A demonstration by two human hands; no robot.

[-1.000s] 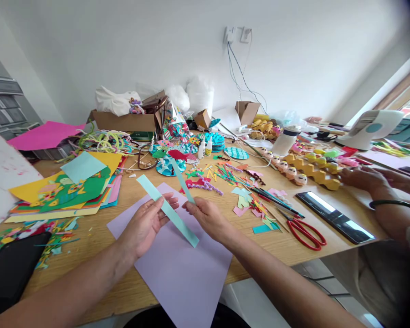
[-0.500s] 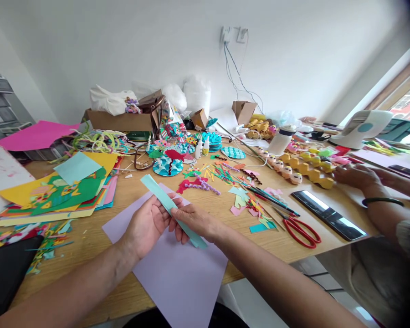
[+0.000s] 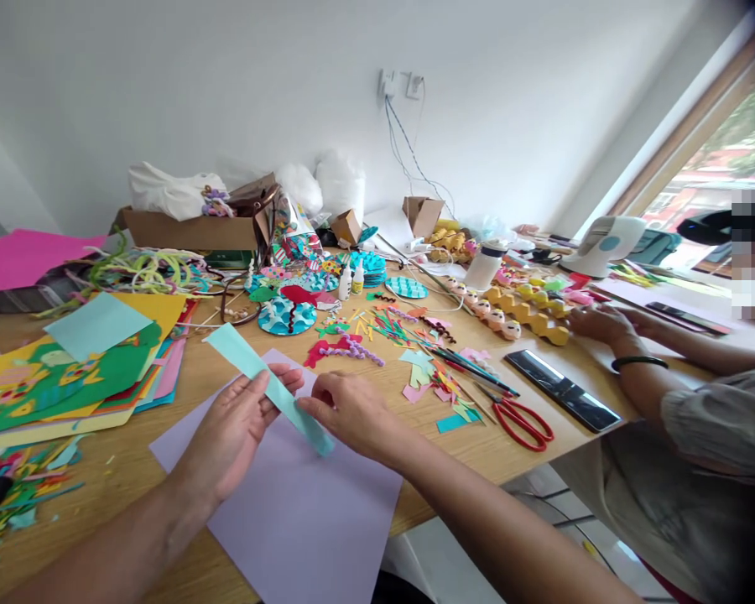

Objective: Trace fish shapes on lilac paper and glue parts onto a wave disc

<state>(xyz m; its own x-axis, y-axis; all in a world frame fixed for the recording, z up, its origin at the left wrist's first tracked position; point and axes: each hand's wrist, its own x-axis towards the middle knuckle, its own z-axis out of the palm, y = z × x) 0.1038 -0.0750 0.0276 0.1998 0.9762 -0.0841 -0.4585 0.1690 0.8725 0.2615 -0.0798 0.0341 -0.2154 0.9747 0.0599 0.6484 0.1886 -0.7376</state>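
A pale turquoise paper strip (image 3: 277, 390) slants across the middle, over a large lilac sheet (image 3: 308, 512) that overhangs the table's front edge. Between thumb and fingers, my left hand (image 3: 236, 419) grips the strip near its middle. My right hand (image 3: 352, 411) is closed with curled fingers, its thumb and forefinger pinching the strip's right edge lower down. Several paper scraps (image 3: 444, 377) and red-handled scissors (image 3: 522, 424) lie to the right of my right hand. Coloured sheets (image 3: 117, 361) are stacked to the left.
A black phone (image 3: 559, 390) lies near the front edge. At the right a co-worker's hand (image 3: 597, 327) is beside yellow egg-carton pieces (image 3: 528, 315). Glue bottles (image 3: 351, 281), blue-patterned discs (image 3: 288, 312) and a cardboard box (image 3: 189, 231) stand farther back.
The view has swung to the right. My right hand has shifted from lying over the strip to pinching its edge, and my left fingers have closed on the strip, which appears lower and left.
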